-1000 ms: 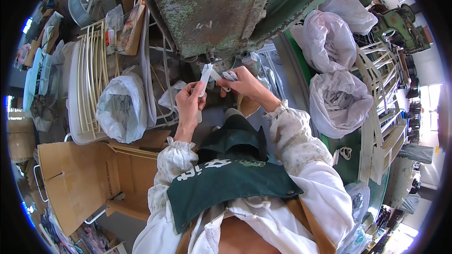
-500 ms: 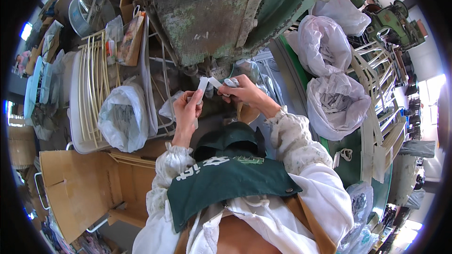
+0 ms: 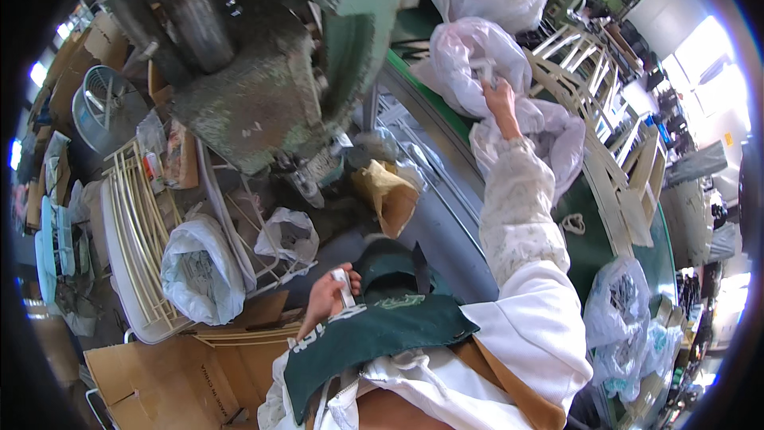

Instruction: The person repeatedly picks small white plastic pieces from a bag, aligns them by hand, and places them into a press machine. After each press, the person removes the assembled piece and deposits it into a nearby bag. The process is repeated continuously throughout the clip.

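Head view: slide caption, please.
Right hand at an open white bag, left hand holding a white piece beside the green apron.

Strip (image 3: 344,287) white; apron (image 3: 378,338) dk green w/ white & lt green print (image 3: 404,300); R sleeve cuff (image 3: 517,215) off-white, faint sm. floral; machine (image 3: 358,64) patchy green/grey; box (image 3: 163,386) brown.

Gap between hands (image 3: 500,99): open
Green machine (image 3: 247,111): blocks far left
White bags (image 3: 458,36): crowd right worktop (image 3: 578,255)
Cardboard box (image 3: 151,378): blocks near left
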`<state>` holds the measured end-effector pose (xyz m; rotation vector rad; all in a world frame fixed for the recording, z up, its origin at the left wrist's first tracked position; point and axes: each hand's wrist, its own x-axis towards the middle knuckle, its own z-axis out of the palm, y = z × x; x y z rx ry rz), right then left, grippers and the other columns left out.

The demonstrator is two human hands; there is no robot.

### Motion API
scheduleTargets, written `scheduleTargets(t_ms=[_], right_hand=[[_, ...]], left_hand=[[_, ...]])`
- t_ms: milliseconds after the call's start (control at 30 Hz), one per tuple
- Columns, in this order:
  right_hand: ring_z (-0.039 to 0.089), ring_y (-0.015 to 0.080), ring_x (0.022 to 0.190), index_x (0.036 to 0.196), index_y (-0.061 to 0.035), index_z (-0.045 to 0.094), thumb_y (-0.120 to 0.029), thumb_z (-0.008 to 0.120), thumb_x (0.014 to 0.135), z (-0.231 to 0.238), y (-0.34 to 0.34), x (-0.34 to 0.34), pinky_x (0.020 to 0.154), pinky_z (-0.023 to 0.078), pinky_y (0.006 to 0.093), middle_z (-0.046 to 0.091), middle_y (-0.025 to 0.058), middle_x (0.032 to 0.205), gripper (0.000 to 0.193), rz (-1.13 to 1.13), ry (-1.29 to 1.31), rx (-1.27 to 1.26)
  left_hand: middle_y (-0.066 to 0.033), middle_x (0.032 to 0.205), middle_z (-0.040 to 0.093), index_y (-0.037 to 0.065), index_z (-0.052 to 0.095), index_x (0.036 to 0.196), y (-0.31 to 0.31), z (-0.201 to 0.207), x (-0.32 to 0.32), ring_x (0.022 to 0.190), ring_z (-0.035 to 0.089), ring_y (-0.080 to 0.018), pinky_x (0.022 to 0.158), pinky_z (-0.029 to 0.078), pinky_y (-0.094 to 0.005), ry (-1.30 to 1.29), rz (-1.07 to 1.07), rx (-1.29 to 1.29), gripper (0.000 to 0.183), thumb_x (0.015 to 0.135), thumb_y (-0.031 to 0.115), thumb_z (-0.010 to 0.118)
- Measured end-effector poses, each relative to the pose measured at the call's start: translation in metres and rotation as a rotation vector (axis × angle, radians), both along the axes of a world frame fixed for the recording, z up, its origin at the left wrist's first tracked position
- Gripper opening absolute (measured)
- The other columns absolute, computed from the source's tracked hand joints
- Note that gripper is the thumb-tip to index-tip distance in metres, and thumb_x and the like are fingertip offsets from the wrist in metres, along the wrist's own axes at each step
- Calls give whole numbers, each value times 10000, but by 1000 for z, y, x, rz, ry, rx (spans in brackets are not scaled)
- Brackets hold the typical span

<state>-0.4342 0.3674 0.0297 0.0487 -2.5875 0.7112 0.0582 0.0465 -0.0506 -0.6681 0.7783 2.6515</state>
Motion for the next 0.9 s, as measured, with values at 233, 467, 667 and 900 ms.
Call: scheduleTargets(t_ms=[233,467,667,900], right_hand=[[622,133,757,1146,9,532,-51,535,913,25,-174,203,616,491,247,662,98,954,240,996,-990,-893],[495,72,548,928,22,471,-116,614,899,27,-268,273,449,361,198,647,135,812,201,1142,-1071,-1143],[502,81,535,957,-5,443,-88,577,902,32,-279,275,441,370,205,626,122,761,167,1044,-1088,-1022],[482,75,526,955,-30,419,-100,563,916,16,-273,290,436,345,200,620,115,777,165,1016,-1082,-1288]], left_hand=[[-213,1250,510,23,374,1341,5,14,28,1085,567,-322,907,483,-413,55,-83,74,466,910,101,532],[-194,1186,569,20,421,1306,-6,55,-3,934,641,-275,801,529,-372,139,314,-176,356,963,114,443],[-210,1216,547,4,396,1324,-17,60,-18,973,624,-268,834,518,-357,199,510,-116,356,977,79,370],[-226,1147,588,-8,416,1299,-24,77,-33,937,648,-278,819,548,-356,222,522,-143,333,991,109,365]])
